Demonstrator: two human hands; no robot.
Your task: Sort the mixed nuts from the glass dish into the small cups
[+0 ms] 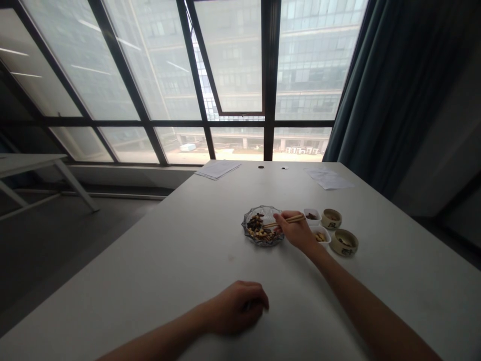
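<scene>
Two hands in the head view. The right hand point(296, 233) pinched a pair of wooden chopsticks point(289, 220) between thumb and fingers, so that grip was closed on the sticks. Their long axis ran nearly level across the table, upper ends out to the right above the small dishes, tips pointing left and slightly down into the food pieces point(256, 225) on a glass plate point(248, 228). Tips were close together; could not tell if they clamped a piece. The left hand point(240, 307) rested on the white table point(150, 260), well apart from the plate, fingers loosely curled; could not tell if anything was in it. Just right of the plate were two small white dishes point(311, 216) point(320, 236) holding food, then two ceramic bowls point(331, 218) point(344, 242) with dark lettering. Two sets of papers point(218, 169) point(329, 179) lay at the far end of the table, below a large window point(270, 60), with a dark curtain point(361, 100) to the right.
</scene>
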